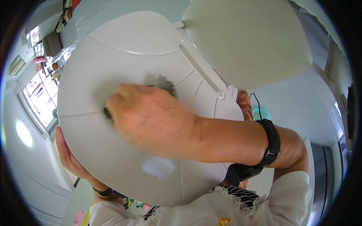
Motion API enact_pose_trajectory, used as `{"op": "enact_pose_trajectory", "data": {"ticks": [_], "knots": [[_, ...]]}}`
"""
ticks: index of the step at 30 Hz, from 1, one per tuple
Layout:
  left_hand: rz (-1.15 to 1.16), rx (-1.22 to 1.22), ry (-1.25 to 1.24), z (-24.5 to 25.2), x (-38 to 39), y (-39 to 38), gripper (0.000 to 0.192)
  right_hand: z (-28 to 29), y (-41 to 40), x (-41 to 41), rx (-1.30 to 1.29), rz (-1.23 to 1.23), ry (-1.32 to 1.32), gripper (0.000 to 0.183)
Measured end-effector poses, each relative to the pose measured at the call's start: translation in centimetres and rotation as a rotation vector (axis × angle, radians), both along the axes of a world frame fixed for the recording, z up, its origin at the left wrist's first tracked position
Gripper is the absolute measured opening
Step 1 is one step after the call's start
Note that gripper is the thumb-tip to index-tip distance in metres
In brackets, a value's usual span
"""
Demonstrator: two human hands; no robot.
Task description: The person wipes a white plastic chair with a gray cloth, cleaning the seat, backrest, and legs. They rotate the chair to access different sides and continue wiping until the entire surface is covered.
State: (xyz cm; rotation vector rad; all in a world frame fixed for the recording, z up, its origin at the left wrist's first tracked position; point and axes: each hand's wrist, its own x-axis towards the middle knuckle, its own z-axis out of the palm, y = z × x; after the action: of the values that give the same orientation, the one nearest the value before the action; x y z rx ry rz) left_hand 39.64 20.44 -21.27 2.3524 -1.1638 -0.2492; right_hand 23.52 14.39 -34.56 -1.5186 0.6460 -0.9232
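A large round white plastic panel (118, 152) with moulded ribs and a long slot fills the middle of the view, close to my chest. Across it reaches my right hand (147, 118), closed around a dark grey cloth (167, 86) that is pressed to the panel's surface. Part of the cloth is hidden under the hand, which looks slightly blurred. My left hand (68, 155) supports the panel at its lower left edge, its fingers partly hidden behind it. A smooth cream-white rounded panel (249, 42) adjoins the slotted side at the upper right.
A turquoise bucket (261, 114) stands on the floor beyond the panel's right edge. At the lower left lie a pink object (78, 217) and a yellow strip (88, 214). A window (42, 94) and a framed picture (17, 66) are on the left.
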Motion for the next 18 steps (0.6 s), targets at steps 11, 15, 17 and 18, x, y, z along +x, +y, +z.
{"op": "enact_pose_trajectory", "data": {"ticks": [11, 15, 17, 18], "knots": [[-0.066, -0.127, -0.014, -0.7, -0.6, -0.3, 0.02, -7.8, 1.3, -3.3, -0.18, -0.033, -0.047, 0.03], [-0.138, -0.076, 0.042, -0.2, -0.1, -0.4, 0.02, -12.1, 1.7, -5.4, -0.204, -0.02, 0.144, 0.032], [-0.188, -0.055, 0.08, 0.1, 0.1, -0.7, 0.019, -13.5, 1.8, -5.9, -0.189, -0.013, 0.188, 0.032], [-0.213, -0.042, 0.084, 0.1, 0.1, -0.8, 0.018, -14.2, 1.8, -6.2, -0.175, -0.014, 0.189, 0.031]]}}
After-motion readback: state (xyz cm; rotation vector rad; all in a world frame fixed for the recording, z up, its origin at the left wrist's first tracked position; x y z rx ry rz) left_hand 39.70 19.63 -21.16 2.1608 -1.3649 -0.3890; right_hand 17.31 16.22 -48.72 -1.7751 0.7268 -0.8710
